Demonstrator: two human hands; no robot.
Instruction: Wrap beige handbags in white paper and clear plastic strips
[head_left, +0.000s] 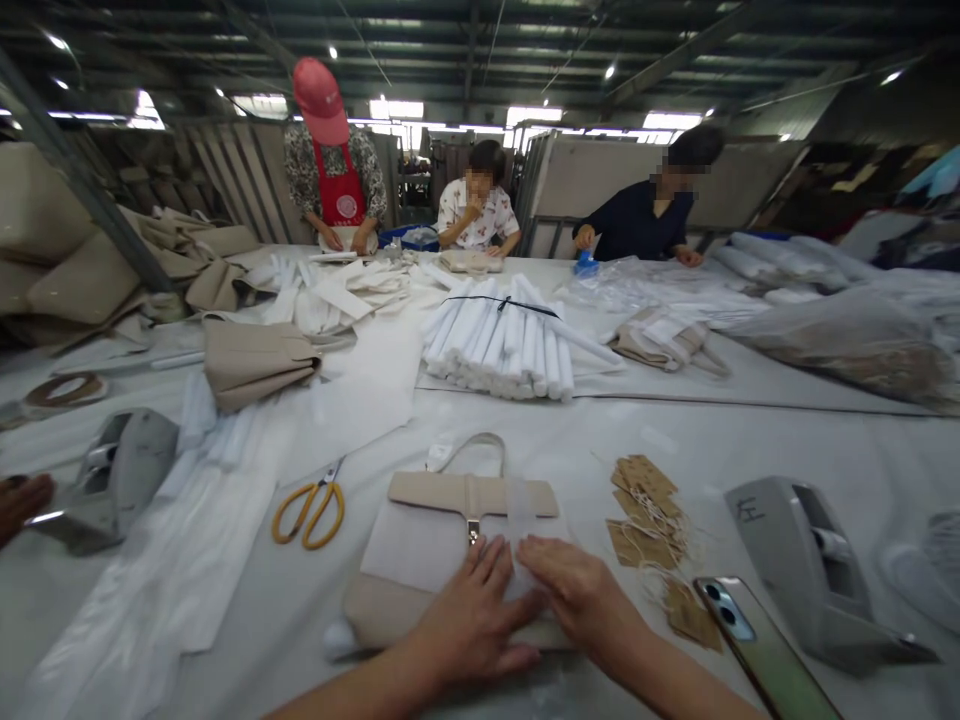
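A beige handbag (382, 600) lies flat in front of me, its handle pointing away. White wrapping sheet (405, 545) covers part of its front below the flap, and a metal clasp (472, 530) shows at the middle. My left hand (480, 610) rests on the bag just below the clasp, fingers stretched out. Close beside it, my right hand (581, 590) has its fingers pressed together at a translucent strip (519, 505) that runs down over the flap. The strip's lower end is hidden under my hands.
Yellow-handled scissors (309, 515) lie left of the bag. Brown tags (645, 510), a phone (757, 640) and a tape dispenser (806, 560) are on the right. Another dispenser (120, 475) stands left, near another person's hand (26, 500). White rolls (499, 345) are bundled ahead; several people work opposite.
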